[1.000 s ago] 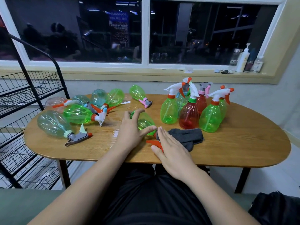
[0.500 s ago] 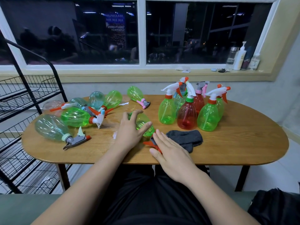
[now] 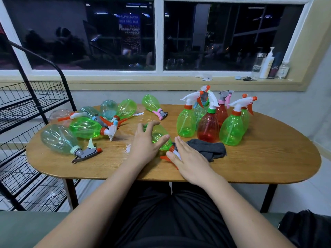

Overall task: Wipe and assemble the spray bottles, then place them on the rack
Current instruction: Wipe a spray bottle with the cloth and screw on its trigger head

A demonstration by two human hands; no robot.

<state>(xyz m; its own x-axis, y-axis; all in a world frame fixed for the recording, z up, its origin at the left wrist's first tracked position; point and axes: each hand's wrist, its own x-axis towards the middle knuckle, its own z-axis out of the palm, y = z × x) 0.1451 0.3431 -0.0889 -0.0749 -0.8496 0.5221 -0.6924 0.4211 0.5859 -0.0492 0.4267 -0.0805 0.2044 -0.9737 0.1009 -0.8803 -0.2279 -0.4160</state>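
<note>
Mid-frame, the left hand [image 3: 145, 145] spreads wide over a lying green bottle [image 3: 161, 138]. The right hand [image 3: 189, 161] lies flat on its sprayer [image 3: 164, 157]. Picking-up step; next it probably needs gripping, then wiping with the cloth [image 3: 209, 149].

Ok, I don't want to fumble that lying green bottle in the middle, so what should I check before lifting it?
1. Left hand grips green bottle: not ok, spread fingers only touch it.
2. Right hand on its spray head: ok, flat over it.
3. Grey cloth in reach: ok, beside right hand.
4. Head screwed tight: cannot tell.
5. Upright bottles clear of hands: ok.
</note>
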